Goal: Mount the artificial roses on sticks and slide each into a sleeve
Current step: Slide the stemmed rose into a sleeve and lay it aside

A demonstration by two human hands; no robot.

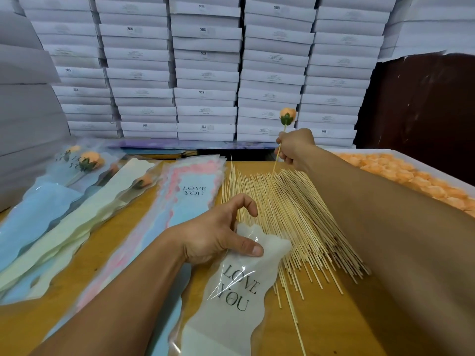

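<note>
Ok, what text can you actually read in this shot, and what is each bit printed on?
"LOVE YOU": on the whitish sleeve that the left hand grips.
"LOVE YOU": on the top sleeve of the pink-and-blue stack.
"LOVE YOU": partly hidden, on a filled sleeve at the far left.
"SGS": on the ends of many stacked white boxes.
Smaller print on those boxes is too blurred to read.
</note>
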